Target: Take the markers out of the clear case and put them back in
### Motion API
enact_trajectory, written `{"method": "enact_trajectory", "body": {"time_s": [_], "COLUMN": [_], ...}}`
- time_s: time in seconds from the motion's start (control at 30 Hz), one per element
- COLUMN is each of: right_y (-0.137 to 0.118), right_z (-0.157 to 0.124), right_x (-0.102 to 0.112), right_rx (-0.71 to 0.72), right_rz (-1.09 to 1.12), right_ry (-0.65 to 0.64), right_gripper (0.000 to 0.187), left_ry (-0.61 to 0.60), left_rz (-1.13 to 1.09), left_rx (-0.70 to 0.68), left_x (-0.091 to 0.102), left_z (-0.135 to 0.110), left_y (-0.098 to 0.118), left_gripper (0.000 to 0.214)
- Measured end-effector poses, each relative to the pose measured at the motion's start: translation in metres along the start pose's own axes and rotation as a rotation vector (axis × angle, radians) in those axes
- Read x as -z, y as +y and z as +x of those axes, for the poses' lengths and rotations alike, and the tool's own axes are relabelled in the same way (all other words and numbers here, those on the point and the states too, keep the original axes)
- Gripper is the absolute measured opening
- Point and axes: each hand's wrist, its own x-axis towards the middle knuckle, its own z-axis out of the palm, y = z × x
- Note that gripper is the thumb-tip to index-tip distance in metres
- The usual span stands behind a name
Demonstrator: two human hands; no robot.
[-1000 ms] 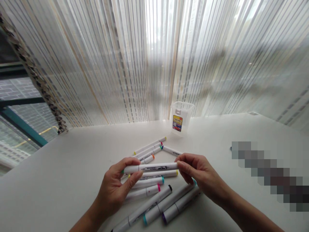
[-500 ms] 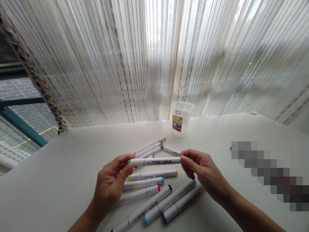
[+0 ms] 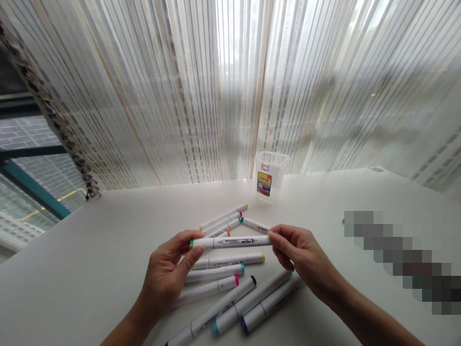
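The left hand (image 3: 167,274) and the right hand (image 3: 298,254) pinch a white pen (image 3: 230,241) - one at each end - flat above the table (image 3: 90,250). More pens (image 3: 223,274) lie under it at 6 o'clock. A clear cup (image 3: 269,175) stands at 12 o'clock, well apart.

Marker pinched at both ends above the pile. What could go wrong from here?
1. The left hand and right hand hold the green-ended marker only with the fingers at its ends; a slip could drop it onto the loose markers below and scatter them.
2. If a cap pulls off, the tip might stain the white table.
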Motion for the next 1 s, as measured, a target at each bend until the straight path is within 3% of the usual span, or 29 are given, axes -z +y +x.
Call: {"method": "enact_trajectory", "body": {"time_s": [0.53,1.0], "right_y": [0.001,0.0062], "right_z": [-0.0028,-0.0012], "right_x": [-0.0027,-0.0012], "right_rx": [-0.021,-0.022], "right_rz": [-0.024,-0.054], "right_ry": [-0.142,-0.144], "right_gripper": [0.037,0.056], "left_ry": [-0.098,-0.007], "left_rz": [0.225,0.222], "left_rx": [-0.042,-0.113], "left_x": [-0.0008,0.0012], "left_z": [-0.0052,-0.0042], "left_y": [0.0025,0.0031], "left_gripper": [0.018,0.016]}}
